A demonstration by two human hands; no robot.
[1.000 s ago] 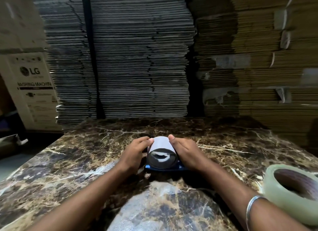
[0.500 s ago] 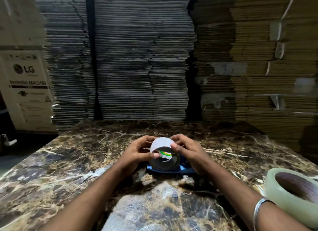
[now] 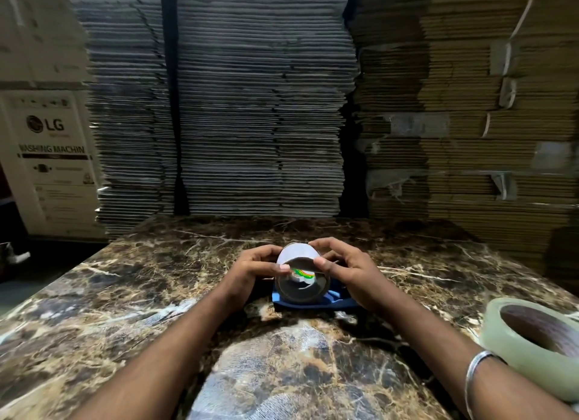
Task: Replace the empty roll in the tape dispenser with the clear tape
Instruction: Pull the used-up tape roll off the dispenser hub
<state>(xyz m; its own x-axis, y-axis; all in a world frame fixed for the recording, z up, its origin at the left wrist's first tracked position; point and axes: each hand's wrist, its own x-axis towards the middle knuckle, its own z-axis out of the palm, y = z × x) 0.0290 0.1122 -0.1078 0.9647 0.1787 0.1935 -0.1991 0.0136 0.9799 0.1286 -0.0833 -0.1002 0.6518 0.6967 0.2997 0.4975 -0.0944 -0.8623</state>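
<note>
At the middle of the marble desk (image 3: 131,300), my left hand (image 3: 250,267) and right hand (image 3: 346,271) both grip the empty roll (image 3: 300,274), which has risen and tipped toward me since a second ago, coming off the blue tape dispenser (image 3: 313,303). I judge removal nearly done. The clear tape (image 3: 529,341) waits untouched at the desk's right edge.

Brown veined marble table (image 3: 131,297); blue dispenser (image 3: 336,300); seemingly greenish tape (image 3: 513,335)
</note>
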